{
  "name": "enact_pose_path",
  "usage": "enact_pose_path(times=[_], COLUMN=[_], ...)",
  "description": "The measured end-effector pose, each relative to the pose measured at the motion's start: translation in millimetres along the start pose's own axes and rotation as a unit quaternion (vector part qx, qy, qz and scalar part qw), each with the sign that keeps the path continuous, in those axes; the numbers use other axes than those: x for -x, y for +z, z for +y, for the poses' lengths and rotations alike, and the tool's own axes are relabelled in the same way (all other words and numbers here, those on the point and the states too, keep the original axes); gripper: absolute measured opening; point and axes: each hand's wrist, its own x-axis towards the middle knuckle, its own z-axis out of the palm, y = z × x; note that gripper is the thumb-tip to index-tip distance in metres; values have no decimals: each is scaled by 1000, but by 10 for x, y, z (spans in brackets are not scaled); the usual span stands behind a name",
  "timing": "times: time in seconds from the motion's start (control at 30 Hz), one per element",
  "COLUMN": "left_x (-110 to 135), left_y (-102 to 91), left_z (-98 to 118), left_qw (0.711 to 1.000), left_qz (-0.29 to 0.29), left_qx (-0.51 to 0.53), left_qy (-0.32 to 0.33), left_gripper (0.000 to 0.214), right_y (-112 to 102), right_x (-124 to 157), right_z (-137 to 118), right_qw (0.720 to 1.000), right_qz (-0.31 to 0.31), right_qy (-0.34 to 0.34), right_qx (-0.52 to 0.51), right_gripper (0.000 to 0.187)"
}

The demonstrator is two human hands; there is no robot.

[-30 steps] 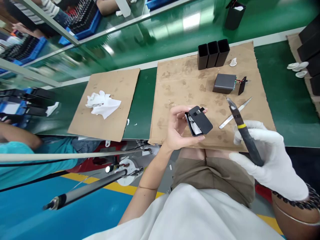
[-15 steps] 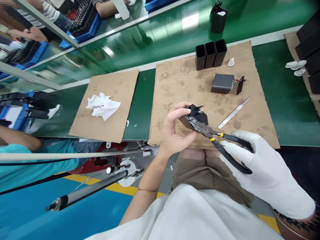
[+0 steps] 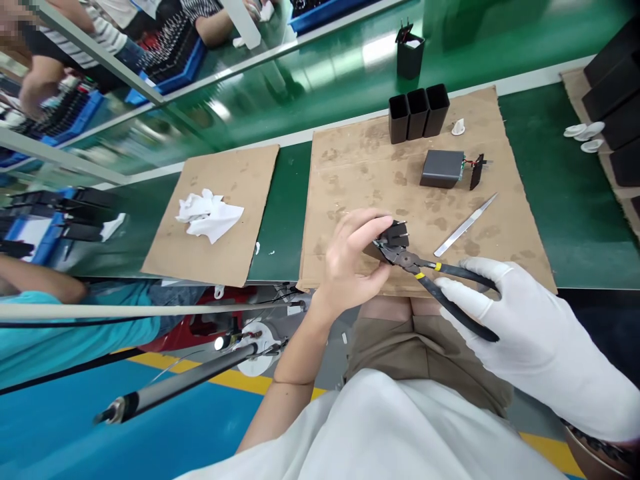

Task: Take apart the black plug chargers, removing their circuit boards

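My bare left hand (image 3: 353, 263) grips a small black plug-like charger part (image 3: 393, 237) over the near edge of a stained cardboard sheet (image 3: 360, 160). My right hand (image 3: 520, 327), in a white glove, is closed round the handles of black pliers (image 3: 450, 287) with yellow bands. The plier jaws touch the charger part right beside my left fingers. Further back on the cardboard lie a metal blade tool (image 3: 465, 225), a dark grey charger body (image 3: 441, 168) with wires and a small black end cap, and three upright black casings (image 3: 418, 113).
A second cardboard sheet (image 3: 235, 220) to the left carries a crumpled white tissue (image 3: 209, 213). The green conveyor belt (image 3: 550, 167) runs behind, with a black casing (image 3: 410, 55) on it. White caps (image 3: 583, 131) and black boxes sit far right. Another person's arm in teal is at left.
My right hand brought the pliers from upright down to the charger part and the jaws now bite at it. My left hand turned the part and curled tighter around it.
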Motion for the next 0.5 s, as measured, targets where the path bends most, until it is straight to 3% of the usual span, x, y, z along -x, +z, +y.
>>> enact_pose_path(times=[0.07, 0.2, 0.33, 0.4, 0.5], left_x=[-6, -6, 1, -8, -19], left_y=[-38, -21, -18, -227, -856], left_z=[43, 90, -29, -170, -403], left_qw=[999, 988, 961, 954, 939], left_qz=[-17, -59, -69, -49, 51], left_qx=[-34, -143, -257, -289, -339], left_qy=[-5, 13, 73, 60, -33], left_gripper=[69, 70, 45, 28, 24], right_y=[-19, 9, 72, 62, -6], right_x=[-11, -52, -112, -72, 134], right_z=[10, -17, -93, -84, 57], right_qw=[998, 965, 920, 910, 911], right_qz=[0, -49, -129, -137, -101], right_qy=[17, 132, 172, 173, 204], right_qx=[-63, -221, -328, -350, -344], right_gripper=[36, 62, 44, 45, 47])
